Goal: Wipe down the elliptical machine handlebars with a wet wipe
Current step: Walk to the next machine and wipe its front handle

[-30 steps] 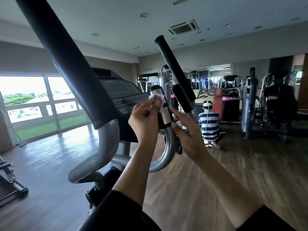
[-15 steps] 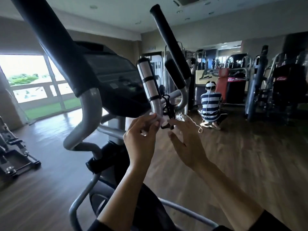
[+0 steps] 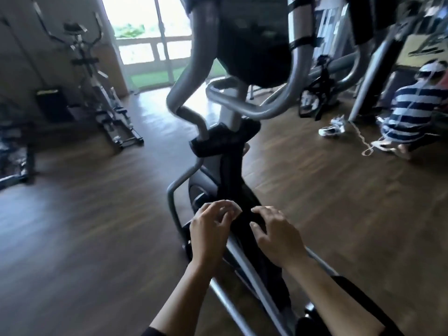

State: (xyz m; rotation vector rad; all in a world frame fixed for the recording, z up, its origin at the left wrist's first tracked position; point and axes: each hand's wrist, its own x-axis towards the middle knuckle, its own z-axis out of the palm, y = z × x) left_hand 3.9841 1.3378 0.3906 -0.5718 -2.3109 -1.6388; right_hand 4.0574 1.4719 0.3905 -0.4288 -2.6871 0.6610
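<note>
We stand over a dark wooden plank floor (image 3: 84,238) with the grey-and-black elliptical machine (image 3: 230,166) filling the middle of our view. Its curved grey metal handlebars (image 3: 244,109) sit high in the frame, one tall tube (image 3: 194,57) sweeping up on the left and a banded silver grip (image 3: 300,25) on the right.

Our two hands are low, well below those bars, just above the machine's black centre column. Our left hand (image 3: 208,229) has its fingers curled, pinching the small white wet wipe (image 3: 232,210) at the fingertips, so the wipe is with us and not on any bar. Our right hand (image 3: 278,238) hovers just beside it, fingers loosely bent and holding nothing.

We judge this a pause between strokes. To do it well, we should use the free hand to spread or refold the wipe so a clean, damp face shows. Then we lift it to the next bar, wrap it fully round the tube and draw along its length. The picture is blurred, so how the wipe is folded we cannot tell.
</note>
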